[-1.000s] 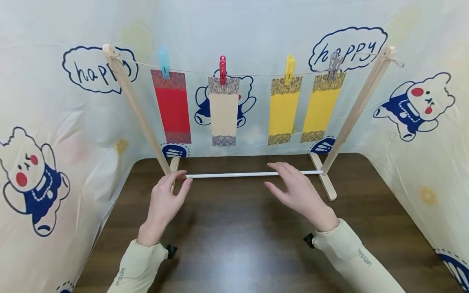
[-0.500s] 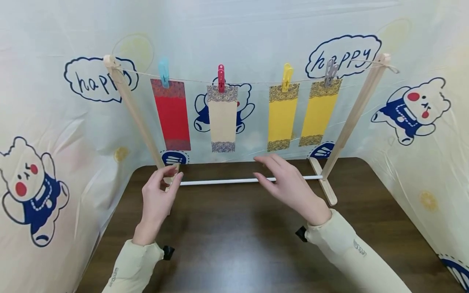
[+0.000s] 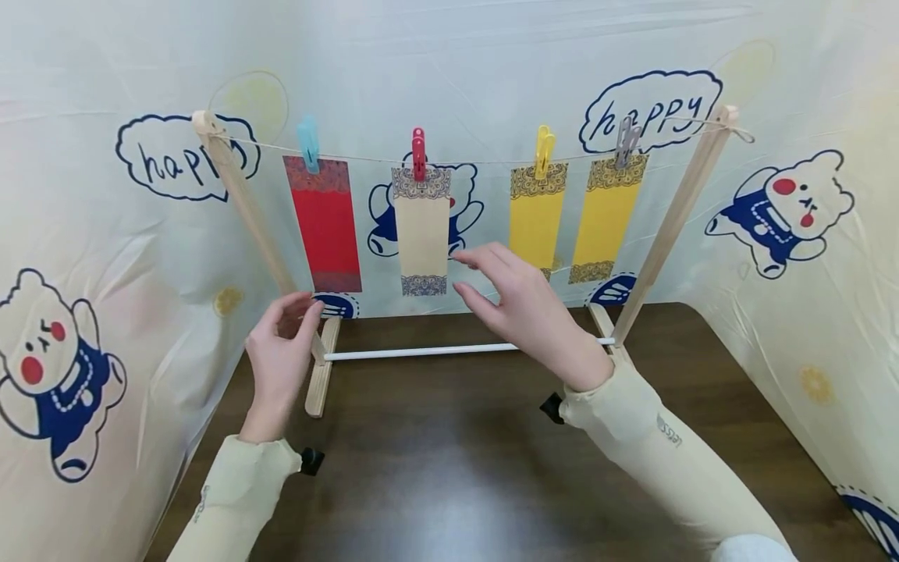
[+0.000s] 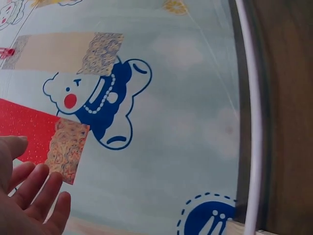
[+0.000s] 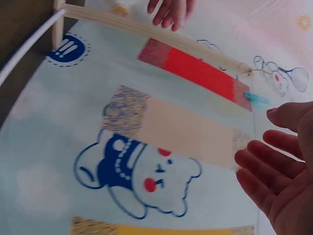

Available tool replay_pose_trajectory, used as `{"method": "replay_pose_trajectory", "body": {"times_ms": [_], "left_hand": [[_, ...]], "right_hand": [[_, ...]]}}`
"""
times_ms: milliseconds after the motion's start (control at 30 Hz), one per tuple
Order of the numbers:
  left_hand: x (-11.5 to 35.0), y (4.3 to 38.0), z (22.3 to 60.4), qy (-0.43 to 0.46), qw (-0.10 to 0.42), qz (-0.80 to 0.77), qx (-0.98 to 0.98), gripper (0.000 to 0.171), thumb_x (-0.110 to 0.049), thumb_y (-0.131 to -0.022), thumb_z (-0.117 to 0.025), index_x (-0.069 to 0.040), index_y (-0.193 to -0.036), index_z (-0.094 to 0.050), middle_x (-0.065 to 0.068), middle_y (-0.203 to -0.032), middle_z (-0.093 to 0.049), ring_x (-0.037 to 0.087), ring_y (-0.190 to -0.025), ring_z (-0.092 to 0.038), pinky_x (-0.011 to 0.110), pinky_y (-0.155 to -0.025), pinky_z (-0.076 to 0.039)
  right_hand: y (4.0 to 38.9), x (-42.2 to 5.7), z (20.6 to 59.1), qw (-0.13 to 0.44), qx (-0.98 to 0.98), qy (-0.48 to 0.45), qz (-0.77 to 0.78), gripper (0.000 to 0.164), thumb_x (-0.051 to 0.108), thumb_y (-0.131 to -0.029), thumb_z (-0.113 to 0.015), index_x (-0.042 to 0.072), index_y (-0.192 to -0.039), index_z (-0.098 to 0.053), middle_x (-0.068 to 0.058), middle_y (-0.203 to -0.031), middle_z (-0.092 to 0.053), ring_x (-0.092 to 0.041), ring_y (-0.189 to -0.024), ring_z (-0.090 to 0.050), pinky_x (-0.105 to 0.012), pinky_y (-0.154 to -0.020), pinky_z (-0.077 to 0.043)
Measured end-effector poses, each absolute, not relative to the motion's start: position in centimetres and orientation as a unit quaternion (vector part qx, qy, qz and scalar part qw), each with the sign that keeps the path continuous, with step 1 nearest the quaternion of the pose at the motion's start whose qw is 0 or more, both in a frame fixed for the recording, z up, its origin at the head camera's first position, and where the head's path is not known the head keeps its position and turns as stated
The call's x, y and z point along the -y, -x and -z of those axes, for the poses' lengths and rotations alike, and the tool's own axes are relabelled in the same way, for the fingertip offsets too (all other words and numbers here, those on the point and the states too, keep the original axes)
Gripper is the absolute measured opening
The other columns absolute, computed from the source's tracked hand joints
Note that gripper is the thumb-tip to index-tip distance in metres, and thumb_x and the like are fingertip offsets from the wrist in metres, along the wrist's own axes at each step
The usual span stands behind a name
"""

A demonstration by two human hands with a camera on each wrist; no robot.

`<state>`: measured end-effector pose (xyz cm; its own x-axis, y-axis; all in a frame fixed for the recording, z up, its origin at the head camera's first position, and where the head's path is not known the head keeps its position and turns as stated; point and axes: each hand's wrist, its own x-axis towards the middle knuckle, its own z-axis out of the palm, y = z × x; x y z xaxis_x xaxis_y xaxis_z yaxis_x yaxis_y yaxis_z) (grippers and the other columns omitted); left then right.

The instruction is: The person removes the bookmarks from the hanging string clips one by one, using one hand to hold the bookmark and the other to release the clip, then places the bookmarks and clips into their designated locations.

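My left hand (image 3: 282, 355) is raised in front of the foot of the left wooden post, fingers loosely bent and holding nothing. My right hand (image 3: 523, 308) hovers before the cards, its thumb and fingers spread apart with nothing between them. A string (image 3: 477, 161) carries a red card (image 3: 325, 230) on a blue clothespin (image 3: 308, 145) and a cream card (image 3: 423, 230) on a red clothespin (image 3: 419, 154). Farther right, a yellow card (image 3: 537, 215), partly hidden by my right hand, hangs from a yellow clothespin (image 3: 544, 152). Another yellow card (image 3: 605, 222) hangs from a grey clothespin (image 3: 627, 142).
The left post (image 3: 246, 203) and right post (image 3: 674, 222) hold up the string. A white rod (image 3: 421, 351) joins their feet, low above the dark wooden table (image 3: 435, 468). A printed cloth (image 3: 449, 70) with bear figures surrounds the table at back and sides.
Both hands have risen from the white rod. The left moved slightly left and up; the right moved left and up toward the cards. The cards still hang in the same order.
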<state>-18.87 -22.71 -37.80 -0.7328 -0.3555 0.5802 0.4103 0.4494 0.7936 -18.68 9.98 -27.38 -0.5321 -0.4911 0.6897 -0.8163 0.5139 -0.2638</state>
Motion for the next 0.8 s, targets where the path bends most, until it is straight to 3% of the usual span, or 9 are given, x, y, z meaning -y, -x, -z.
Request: {"method": "replay_pose_trajectory", "body": {"times_ms": [167, 500, 800], "left_hand": [[23.2, 19.7, 36.8, 0.010, 0.368, 0.544, 0.754, 0.027, -0.010, -0.096, -0.076, 0.000, -0.120, -0.074, 0.016, -0.111, -0.075, -0.003, -0.090, -0.068, 0.011, -0.084, -0.052], [22.9, 20.5, 36.6, 0.000, 0.382, 0.613, 0.691, 0.031, -0.013, -0.096, -0.076, -0.001, -0.125, -0.073, 0.004, -0.114, -0.076, 0.006, -0.098, -0.070, 0.016, -0.088, -0.054], [23.7, 22.0, 35.0, 0.014, 0.357, 0.628, 0.691, 0.033, -0.017, -0.097, -0.076, -0.006, -0.128, -0.073, 0.009, -0.121, -0.074, 0.008, -0.102, -0.072, 0.018, -0.094, -0.054]], "right_hand": [[19.2, -8.4, 25.3, 0.269, 0.819, -0.411, -0.296, 0.039, 0.014, -0.097, -0.075, 0.003, -0.134, -0.065, -0.012, -0.127, -0.069, -0.021, -0.117, -0.065, -0.035, -0.100, -0.056], [19.8, -5.9, 21.7, 0.268, 0.800, -0.446, -0.300, 0.039, 0.015, -0.098, -0.074, 0.001, -0.133, -0.066, -0.013, -0.131, -0.068, -0.022, -0.119, -0.065, -0.030, -0.101, -0.055], [21.6, -3.0, 18.1, 0.226, 0.803, -0.440, -0.332, 0.040, 0.019, -0.100, -0.071, 0.002, -0.136, -0.064, -0.011, -0.134, -0.067, -0.017, -0.114, -0.066, -0.024, -0.101, -0.051]]}}
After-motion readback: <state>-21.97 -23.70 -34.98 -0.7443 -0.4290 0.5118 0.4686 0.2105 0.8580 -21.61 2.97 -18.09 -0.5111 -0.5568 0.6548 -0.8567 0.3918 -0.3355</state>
